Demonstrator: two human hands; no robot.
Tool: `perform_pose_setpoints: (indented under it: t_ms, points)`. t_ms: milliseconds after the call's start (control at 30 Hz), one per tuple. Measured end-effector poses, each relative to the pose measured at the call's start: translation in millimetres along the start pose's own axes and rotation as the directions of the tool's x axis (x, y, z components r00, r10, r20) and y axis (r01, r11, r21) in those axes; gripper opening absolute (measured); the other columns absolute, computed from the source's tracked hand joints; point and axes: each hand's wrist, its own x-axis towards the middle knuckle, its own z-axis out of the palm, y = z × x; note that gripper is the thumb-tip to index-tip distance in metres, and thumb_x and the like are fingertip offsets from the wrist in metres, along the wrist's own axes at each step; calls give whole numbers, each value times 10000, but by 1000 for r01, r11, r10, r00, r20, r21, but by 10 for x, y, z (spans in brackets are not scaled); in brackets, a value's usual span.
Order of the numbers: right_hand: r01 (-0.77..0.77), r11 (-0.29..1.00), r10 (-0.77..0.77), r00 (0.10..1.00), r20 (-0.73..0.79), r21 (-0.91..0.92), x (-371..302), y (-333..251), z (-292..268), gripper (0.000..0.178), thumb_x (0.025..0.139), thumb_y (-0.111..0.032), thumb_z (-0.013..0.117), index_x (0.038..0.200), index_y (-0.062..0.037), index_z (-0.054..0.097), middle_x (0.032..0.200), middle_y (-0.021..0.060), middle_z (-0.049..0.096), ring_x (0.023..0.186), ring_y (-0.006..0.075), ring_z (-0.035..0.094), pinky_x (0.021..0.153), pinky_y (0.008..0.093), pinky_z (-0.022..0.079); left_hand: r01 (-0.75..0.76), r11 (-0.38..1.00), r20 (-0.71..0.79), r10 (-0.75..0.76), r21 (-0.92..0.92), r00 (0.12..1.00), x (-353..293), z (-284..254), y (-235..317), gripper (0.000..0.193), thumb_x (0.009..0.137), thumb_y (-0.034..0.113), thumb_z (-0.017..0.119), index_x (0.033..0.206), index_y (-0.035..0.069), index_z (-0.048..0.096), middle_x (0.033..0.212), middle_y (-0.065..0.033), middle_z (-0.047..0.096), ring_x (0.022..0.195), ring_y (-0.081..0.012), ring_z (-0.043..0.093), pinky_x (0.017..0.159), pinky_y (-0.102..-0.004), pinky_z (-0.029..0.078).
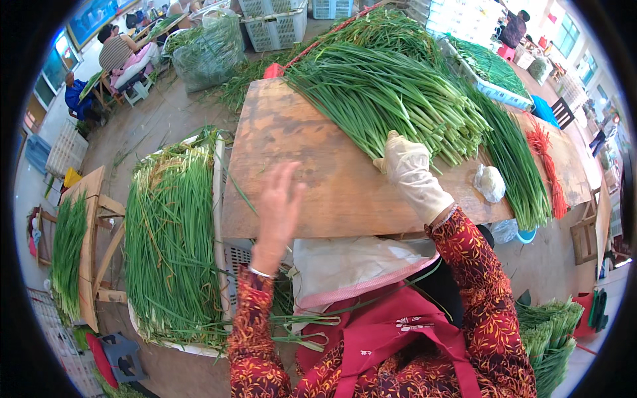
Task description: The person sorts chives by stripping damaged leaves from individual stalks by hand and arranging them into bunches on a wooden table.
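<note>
A big heap of green garlic chives [398, 93] lies on the wooden board [292, 146], its pale cut ends pointing toward me on the right. My right hand [413, 171], in a cream glove, is curled against the near left edge of the heap, closed on some stalks; its fingertips are partly hidden among them. My left hand [280, 209] is bare and somewhat blurred. It hovers over the board's left part with fingers stretched out and holds nothing. Right of the heap lie a longer bunch of chives [524, 179], a white ball-shaped lump [490, 183] and red ties [548, 166].
Left of the board stands a white crate [220, 232] packed with chives. A wooden stand [93, 265] with another bunch is farther left. A grey-and-red stool [123, 358] is at lower left. Behind are a filled plastic bag [211, 53], stacked crates [275, 30] and seated people.
</note>
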Motion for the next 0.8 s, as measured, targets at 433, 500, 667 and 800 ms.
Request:
perform_pose_setpoints:
  t_ms: [433, 500, 667, 800]
  points:
    - [5, 909, -3, 1000, -4, 417, -198, -321, 0, 377, 685, -341, 606, 869, -28, 506, 785, 156, 601, 746, 294, 585, 646, 365, 457, 607, 301, 521, -322, -735, 790, 543, 680, 326, 418, 774, 308, 568, 1035, 0, 457, 913, -27, 525, 760, -127, 522, 596, -245, 424]
    - [91, 913, -67, 995, -73, 398, -332, -382, 60, 397, 694, -316, 606, 962, -43, 500, 793, 133, 601, 717, 279, 589, 645, 357, 453, 617, 278, 536, -316, -736, 783, 442, 627, 277, 412, 774, 305, 568, 1029, -1, 464, 904, -28, 532, 749, -132, 527, 603, -248, 427]
    - [22, 416, -330, 935, 128, 909, -457, 6, 317, 543, 694, -380, 624, 1068, -14, 480, 846, 101, 586, 703, 171, 562, 654, 280, 443, 566, -58, 565, -197, -823, 801, -123, 325, -10, 247, 825, 175, 481, 988, -11, 479, 951, -115, 553, 859, -205, 558, 748, -323, 463]
    - [-101, 502, -198, 953, 228, 859, -462, 138, 310, 437, 749, -383, 577, 1023, -46, 522, 797, 28, 568, 618, 69, 496, 559, 202, 401, 501, -140, 520, -258, -854, 814, -324, 190, -147, 212, 832, 144, 451, 962, -21, 477, 968, -139, 548, 888, -232, 555, 780, -356, 467]
